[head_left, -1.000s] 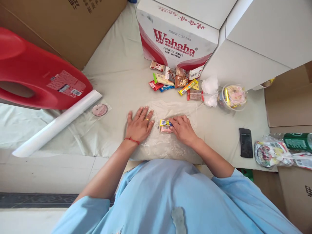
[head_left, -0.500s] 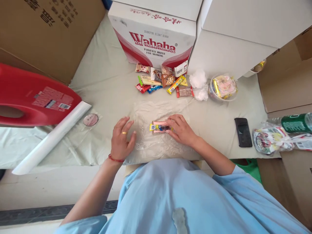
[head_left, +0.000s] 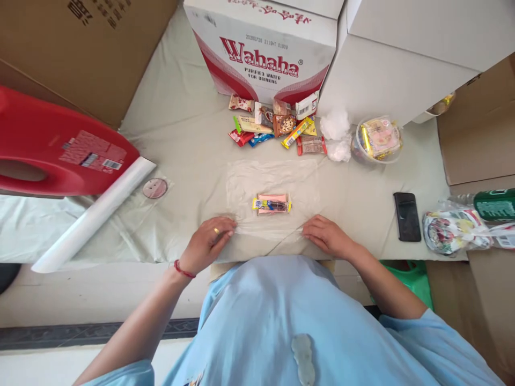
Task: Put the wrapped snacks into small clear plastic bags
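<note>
A sheet of clear plastic film (head_left: 245,179) lies wrinkled on the cloth. On its middle rests a small snack in a yellow-and-blue wrapper with a dark centre (head_left: 273,205), on top of a pink flat piece (head_left: 273,197) that shows above and below it. My left hand (head_left: 209,239), with a ring and a red wrist cord, has its fingers pinched together at the film's near left corner. At the near right corner, my right hand (head_left: 326,235) likewise pinches the film's edge. Neither hand touches the snack.
Several wrapped snacks (head_left: 277,126) lie before a Wahaba-style white-and-red carton (head_left: 265,59). Right of them are white fluffy lumps (head_left: 336,126), a snack tub (head_left: 396,155) and a phone (head_left: 407,216). A film roll (head_left: 94,214) and red jug (head_left: 60,145) stand left.
My right hand has left the snack and moved right and nearer to the film's corner. My left hand has come down to the near left corner. Both hands now pinch the film; the snack stays on it.
</note>
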Motion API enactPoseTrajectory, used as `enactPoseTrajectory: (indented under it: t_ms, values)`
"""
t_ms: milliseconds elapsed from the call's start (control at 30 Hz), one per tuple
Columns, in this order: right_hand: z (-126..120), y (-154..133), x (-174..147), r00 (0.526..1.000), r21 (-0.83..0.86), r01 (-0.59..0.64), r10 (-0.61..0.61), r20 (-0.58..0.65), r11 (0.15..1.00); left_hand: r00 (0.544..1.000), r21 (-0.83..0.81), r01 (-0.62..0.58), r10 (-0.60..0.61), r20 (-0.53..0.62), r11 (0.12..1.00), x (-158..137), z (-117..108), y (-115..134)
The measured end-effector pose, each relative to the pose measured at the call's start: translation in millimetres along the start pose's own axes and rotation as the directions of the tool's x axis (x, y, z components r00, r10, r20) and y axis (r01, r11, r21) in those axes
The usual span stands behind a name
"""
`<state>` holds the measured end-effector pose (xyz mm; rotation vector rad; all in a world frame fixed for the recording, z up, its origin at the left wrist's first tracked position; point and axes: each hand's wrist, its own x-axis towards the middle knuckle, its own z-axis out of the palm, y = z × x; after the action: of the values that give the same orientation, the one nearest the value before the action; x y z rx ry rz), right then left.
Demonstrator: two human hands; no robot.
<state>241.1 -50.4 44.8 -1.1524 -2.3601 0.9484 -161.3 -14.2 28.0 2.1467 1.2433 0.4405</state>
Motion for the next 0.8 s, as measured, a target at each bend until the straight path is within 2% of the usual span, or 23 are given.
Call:
enactPoseTrajectory:
  t_ms: [100, 200, 267, 333, 400, 467, 533, 567, 600, 633, 700, 733, 800]
  values:
    - [-27.5, 4.9, 28.7, 1.000, 0.031, -0.009, 0.010, -0.004, 0.999, 0.996, 0.009, 0.092, -0.092, 0.002, 0.996, 30.9, -23.7, -5.5]
    - [-43.8, 19.0, 58.5, 0.989, 0.027, -0.120, 0.122, -0.088, 0.992, 0.990, 0.083, 0.143, -0.142, -0.023, 0.986, 66.3, -35.1, -17.9]
    - [-45.3, 30.8, 73.4, 0.962, -0.009, -0.252, 0.249, -0.112, 0.968, 0.982, 0.149, 0.170, -0.155, -0.104, 0.974, 84.1, -36.8, -26.1]
    - [-44.1, 40.5, 80.7, 0.927, -0.132, -0.370, 0.355, -0.125, 0.920, 0.949, 0.188, 0.234, -0.183, -0.257, 0.954, 89.8, -38.1, -30.0]
    - [-46.0, 45.6, 81.3, 0.901, -0.278, -0.433, 0.396, -0.178, 0.858, 0.869, 0.183, 0.321, -0.213, -0.446, 0.929, 81.4, -40.4, -26.5]
    - [-53.5, 46.1, 80.8, 0.888, -0.358, -0.453, 0.377, -0.264, 0.816, 0.746, 0.168, 0.371, -0.185, -0.640, 0.913, 63.4, -41.4, -13.4]
    - [-64.1, 44.2, 86.4, 0.888, -0.376, -0.440, 0.331, -0.320, 0.815, 0.630, 0.196, 0.332, -0.062, -0.774, 0.923, 44.2, -36.0, 8.9]
    - [-68.7, 43.1, 93.1, 0.896, -0.379, -0.417, 0.305, -0.322, 0.826, 0.605, 0.242, 0.278, 0.025, -0.795, 0.930, 36.9, -29.6, 22.6]
    - [-71.7, 42.2, 102.6, 0.912, -0.383, -0.383, 0.276, -0.304, 0.841, 0.650, 0.288, 0.197, 0.095, -0.754, 0.937, 32.0, -20.5, 37.0]
    - [-72.5, 41.2, 114.5, 0.930, -0.389, -0.342, 0.249, -0.271, 0.855, 0.704, 0.331, 0.067, 0.191, -0.684, 0.941, 30.1, -9.1, 51.1]
    - [-67.3, 39.2, 142.6, 0.961, -0.408, -0.265, 0.207, -0.182, 0.874, 0.828, 0.330, -0.120, 0.278, -0.488, 0.936, 34.8, 17.7, 74.8]
    - [-61.8, 37.9, 157.1, 0.970, -0.423, -0.239, 0.199, -0.136, 0.874, 0.871, 0.324, -0.142, 0.273, -0.408, 0.935, 40.6, 31.2, 82.9]
    - [-48.7, 34.9, 183.0, 0.974, -0.464, -0.223, 0.216, -0.070, 0.857, 0.929, 0.326, -0.114, 0.217, -0.299, 0.938, 55.1, 53.8, 90.5]
